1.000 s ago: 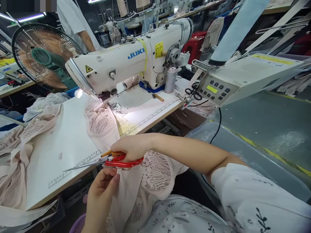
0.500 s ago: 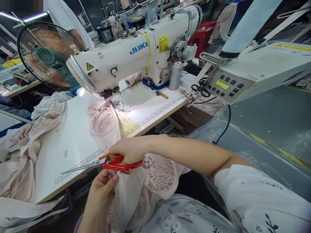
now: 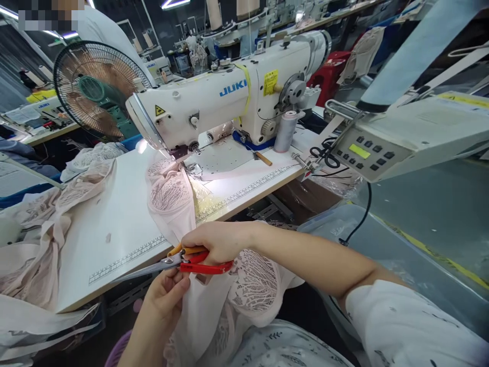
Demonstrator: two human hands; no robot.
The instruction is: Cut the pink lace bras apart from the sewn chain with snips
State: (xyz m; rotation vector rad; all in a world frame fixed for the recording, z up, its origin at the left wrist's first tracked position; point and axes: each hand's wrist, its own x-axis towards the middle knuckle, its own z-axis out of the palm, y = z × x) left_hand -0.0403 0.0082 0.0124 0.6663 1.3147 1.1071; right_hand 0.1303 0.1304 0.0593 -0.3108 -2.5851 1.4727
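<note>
My right hand (image 3: 223, 242) is closed around red-handled scissors (image 3: 209, 267), whose long blades point left across the table's front edge. A slim orange-yellow tool (image 3: 175, 250) is also in that hand; its kind is partly hidden by the fingers. Just below the scissors, my left hand (image 3: 164, 298) pinches the edge of a pale pink lace bra (image 3: 254, 288), which hangs down over my lap. Another lace cup (image 3: 171, 191) lies on the table under the sewing machine's needle end, its fabric running down towards my hands. Whether the blades touch the fabric, I cannot tell.
A white sewing machine (image 3: 206, 97) stands on the table (image 3: 91, 234), with a thread cone (image 3: 285, 131) and a wooden-handled tool (image 3: 263, 159) beside it. More bras (image 3: 46, 239) lie at left. A fan (image 3: 97, 92) and a person (image 3: 109, 35) are behind; a control box (image 3: 367, 150) is at right.
The view has shifted slightly, so the machine and table sit farther right. The scissors have moved a little right and their blades tilt lower. Both hands keep their hold.
</note>
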